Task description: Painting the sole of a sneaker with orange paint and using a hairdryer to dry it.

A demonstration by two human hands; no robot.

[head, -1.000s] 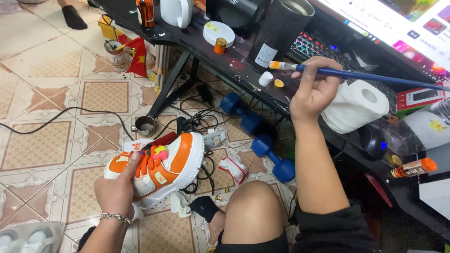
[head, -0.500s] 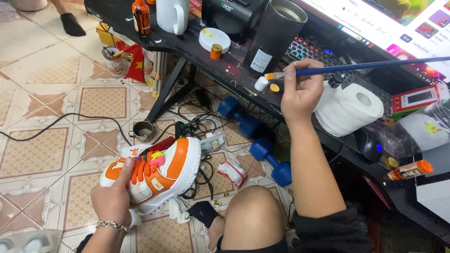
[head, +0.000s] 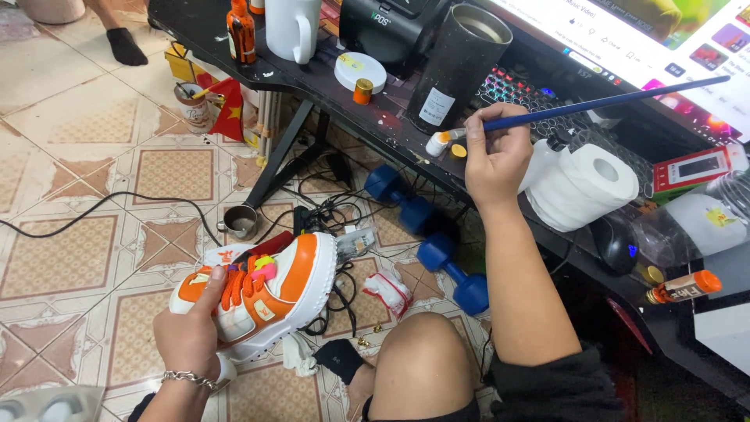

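Our left hand (head: 190,334) grips an orange-and-white sneaker (head: 262,291) low over the tiled floor (head: 70,156), while our right hand (head: 494,152) pinches a blue paintbrush (head: 594,104) at the black desk's (head: 312,82) edge.

One sneaker (head: 262,293), one paintbrush (head: 594,104), two dumbbells (head: 426,238).

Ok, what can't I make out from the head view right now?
- Sneaker: its far side and heel end, hidden behind the left hand.
- Brush: the bristles, too small to see where they touch the small jar.
- Tall dark cup: its contents, too dark.
- Monitor: cut off by the top edge.
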